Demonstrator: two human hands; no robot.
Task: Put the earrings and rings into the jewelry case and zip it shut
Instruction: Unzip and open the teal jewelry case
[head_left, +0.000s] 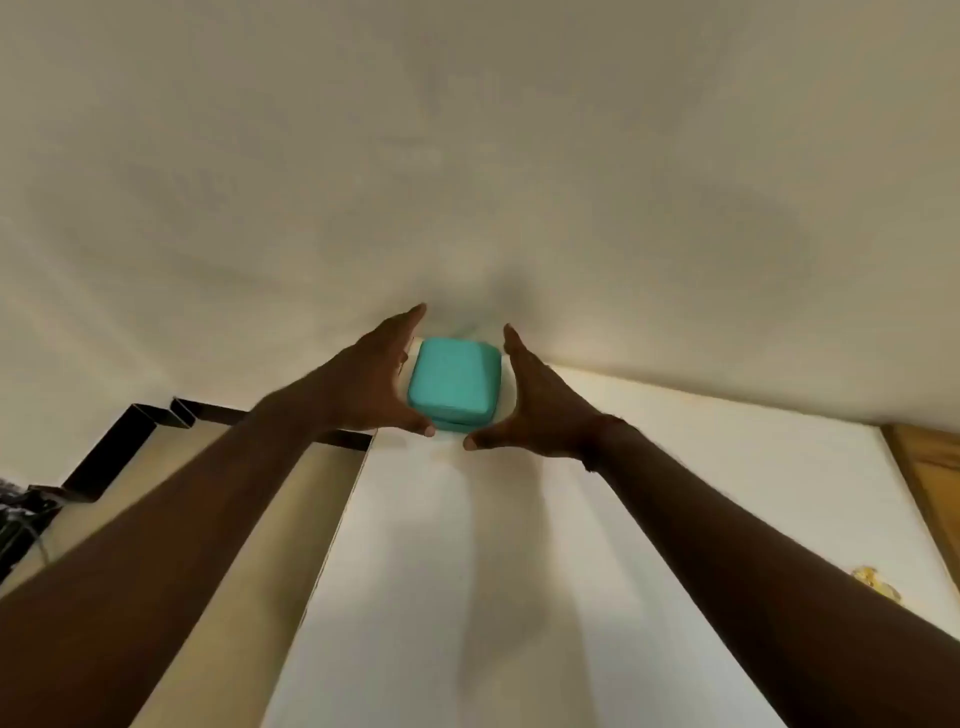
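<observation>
Jewelry case (454, 382): teal, rounded-square. It sits at the far end of the white table (467, 571), hard up against the wall (467, 156) or just off it. The lid looks down on the base, with a seam showing along the near edge. The picture is too soft to show the zip or its pull.

Left hand (371, 382) is on the case's left side and right hand (535, 410) on its right. Both are spread, with fingers straight and pointing far and thumbs angled in across the near edge. Nothing is clamped. The left fingers sit right at the case's side, but I can't tell whether they touch it. The right hand shows a sliver of gap.

Handling, my read:
- It's small and likely light, so one hand could carry it; two hands is just for control.
- The shell looks semi-rigid with a matte finish, so it should not be slippery. Its rounded corners give the palms little to bear against.
- Best hold is the flat left and right walls, low on the base. Squeezing the lid or seam could bind the zip.
- To unzip, pin the base with one hand and run the pull with the other.
- Any contents would be tiny and loose, so keep it level once open.

No earrings or rings are identifiable. A small yellowish item (875, 584) lies near the right table edge, partly behind the right forearm, and it's too blurred to call. A black zigzag bracket (124, 441) stands off to the left and is not in the way.
</observation>
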